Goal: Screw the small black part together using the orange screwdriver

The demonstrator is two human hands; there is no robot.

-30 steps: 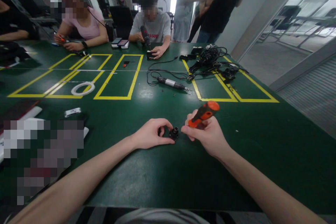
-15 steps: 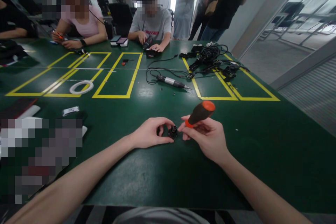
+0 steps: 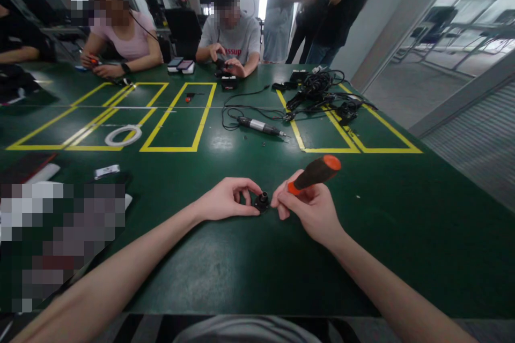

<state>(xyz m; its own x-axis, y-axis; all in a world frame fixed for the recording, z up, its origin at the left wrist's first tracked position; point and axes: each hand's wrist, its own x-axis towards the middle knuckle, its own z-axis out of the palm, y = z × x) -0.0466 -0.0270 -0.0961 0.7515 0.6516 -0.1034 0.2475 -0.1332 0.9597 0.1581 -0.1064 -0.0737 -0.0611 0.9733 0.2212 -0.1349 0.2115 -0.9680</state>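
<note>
My left hand [image 3: 229,199] lies on the green table with thumb and fingers curved around a small round black part [image 3: 262,202]. That part has a short raised tube at its centre and rests on the tabletop. Just to its right, my right hand [image 3: 308,203] grips a screwdriver [image 3: 316,174] with a black and orange handle. The handle leans up and to the right. Its shaft and tip are hidden or too thin to make out.
An electric screwdriver [image 3: 259,125] with a cord lies ahead, two tiny bits near it. Tangled black cables [image 3: 317,91] are at the back right. A white ring [image 3: 123,135] and a small white packet [image 3: 107,171] lie left. Co-workers [image 3: 231,32] sit opposite, between yellow tape outlines [image 3: 169,149].
The screwdriver handle tilts further to the right, and my right hand has shifted slightly away from the black part. My left hand keeps its hold. The whole view has moved a little.
</note>
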